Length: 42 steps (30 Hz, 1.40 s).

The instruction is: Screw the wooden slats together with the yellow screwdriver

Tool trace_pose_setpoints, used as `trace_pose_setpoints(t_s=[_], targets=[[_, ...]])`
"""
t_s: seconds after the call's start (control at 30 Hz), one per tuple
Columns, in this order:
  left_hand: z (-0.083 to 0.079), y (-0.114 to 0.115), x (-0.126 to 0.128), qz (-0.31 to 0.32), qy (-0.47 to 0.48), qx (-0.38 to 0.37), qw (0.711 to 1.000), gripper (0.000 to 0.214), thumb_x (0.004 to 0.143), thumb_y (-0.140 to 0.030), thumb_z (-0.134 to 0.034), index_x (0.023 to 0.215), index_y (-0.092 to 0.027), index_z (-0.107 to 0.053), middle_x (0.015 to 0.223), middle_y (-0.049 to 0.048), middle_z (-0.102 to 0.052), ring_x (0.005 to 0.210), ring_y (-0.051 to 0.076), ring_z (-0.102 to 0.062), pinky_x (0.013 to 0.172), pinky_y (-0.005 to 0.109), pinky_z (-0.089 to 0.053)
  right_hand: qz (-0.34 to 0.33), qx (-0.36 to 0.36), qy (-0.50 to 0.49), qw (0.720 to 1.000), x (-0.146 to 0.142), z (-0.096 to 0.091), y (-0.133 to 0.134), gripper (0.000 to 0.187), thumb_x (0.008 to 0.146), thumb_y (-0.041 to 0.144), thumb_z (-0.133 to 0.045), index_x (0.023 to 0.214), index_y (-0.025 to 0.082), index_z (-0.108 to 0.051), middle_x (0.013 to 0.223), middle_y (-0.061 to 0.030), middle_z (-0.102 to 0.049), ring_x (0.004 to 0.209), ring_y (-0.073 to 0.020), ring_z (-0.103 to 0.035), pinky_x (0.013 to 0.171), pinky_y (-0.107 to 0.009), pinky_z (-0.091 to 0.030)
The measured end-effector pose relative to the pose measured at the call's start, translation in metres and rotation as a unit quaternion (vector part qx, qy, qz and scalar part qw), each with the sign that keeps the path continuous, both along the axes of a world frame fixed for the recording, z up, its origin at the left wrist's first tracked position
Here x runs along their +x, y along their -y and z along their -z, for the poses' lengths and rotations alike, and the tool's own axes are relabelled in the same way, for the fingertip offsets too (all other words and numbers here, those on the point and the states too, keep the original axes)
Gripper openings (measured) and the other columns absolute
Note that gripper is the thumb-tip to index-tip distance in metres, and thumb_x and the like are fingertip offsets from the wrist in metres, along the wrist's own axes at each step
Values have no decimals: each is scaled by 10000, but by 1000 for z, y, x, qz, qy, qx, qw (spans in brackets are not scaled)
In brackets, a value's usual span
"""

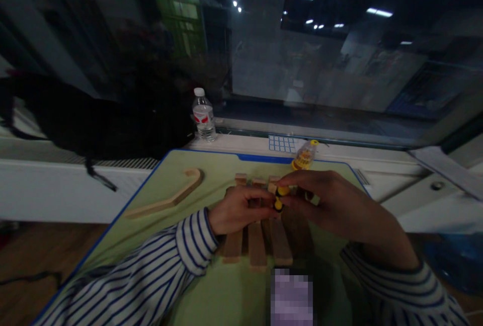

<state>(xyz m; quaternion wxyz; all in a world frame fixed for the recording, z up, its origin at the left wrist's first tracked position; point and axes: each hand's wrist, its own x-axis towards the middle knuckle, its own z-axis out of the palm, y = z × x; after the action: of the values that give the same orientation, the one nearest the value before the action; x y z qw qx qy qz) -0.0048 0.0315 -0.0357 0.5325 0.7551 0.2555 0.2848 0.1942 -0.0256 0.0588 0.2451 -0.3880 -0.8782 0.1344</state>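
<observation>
Between my two hands is a small yellow-and-black piece (282, 191), rounded and bead-like; its exact kind is too small to make out. My left hand (239, 210) pinches its lower left side with thumb and fingertips. From the right, my right hand (332, 208) grips its upper part with closed fingertips. Beneath both hands, several wooden strips (257, 248) lie side by side on the green tabletop (204, 286), their middles hidden by the hands. A long wooden piece with a hooked end (169, 202) rests to the left of them.
A clear cone-shaped container with yellow contents (305, 156) is at the table's back edge. Behind the table, a water bottle (204, 120) and a blue-gridded sheet (282, 143) are on the white sill. A black bag (101, 125) lies at left. A blurred purple patch (292, 298) is in front.
</observation>
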Motion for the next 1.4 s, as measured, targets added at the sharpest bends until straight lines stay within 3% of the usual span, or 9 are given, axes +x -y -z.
trace_pose_setpoints(t_s=[0.23, 0.43, 0.7, 0.93, 1.17, 1.4], targets=[[3, -1, -1, -2, -30, 8, 1000, 196, 797, -308, -687, 888, -142, -738, 834, 31, -719, 763, 148, -634, 702, 226, -493, 8, -2, 1, 1000, -1, 0, 3, 305, 907, 236, -551, 1203, 169, -584, 1047, -68, -708, 741, -122, -643, 645, -253, -515], [-3, -2, -2, 42, -24, 11, 999, 151, 849, -266, -644, 916, -165, -734, 919, 14, -724, 847, 143, -645, 775, 219, -481, -52, 12, -24, 998, -1, 0, 5, 345, 922, 150, -513, 1258, 201, -574, 1159, -68, -696, 1019, -129, -652, 853, -244, -511], [-5, -3, -1, 57, -17, 70, 996, 126, 876, -220, -624, 938, -180, -726, 955, 12, -720, 885, 136, -646, 816, 221, -475, -10, 2, -14, 1000, -2, -1, 4, 317, 891, 137, -563, 1181, 247, -628, 1085, -3, -728, 902, -112, -682, 791, -209, -514], [-8, -1, -1, 53, -35, 101, 993, 149, 898, -202, -577, 935, -181, -720, 899, 1, -722, 833, 116, -648, 773, 189, -470, 23, -1, 25, 999, -2, -1, 3, 218, 903, 208, -566, 1106, 238, -641, 1022, -12, -737, 861, -148, -689, 732, -247, -512], [-4, -1, -1, 54, -29, 86, 994, 160, 882, -244, -599, 973, -170, -708, 919, 20, -720, 867, 145, -653, 798, 230, -488, 13, 1, 23, 1000, -4, -2, 2, 137, 924, 242, -538, 996, 224, -653, 967, -11, -734, 792, -129, -676, 690, -238, -493], [5, -2, -2, -13, -35, 42, 998, 227, 774, -334, -725, 931, -170, -725, 848, 17, -717, 764, 145, -631, 731, 233, -495, 11, 1, 23, 1000, -5, -1, 3, 152, 930, 275, -532, 1004, 213, -650, 953, -22, -729, 774, -128, -668, 678, -234, -490]])
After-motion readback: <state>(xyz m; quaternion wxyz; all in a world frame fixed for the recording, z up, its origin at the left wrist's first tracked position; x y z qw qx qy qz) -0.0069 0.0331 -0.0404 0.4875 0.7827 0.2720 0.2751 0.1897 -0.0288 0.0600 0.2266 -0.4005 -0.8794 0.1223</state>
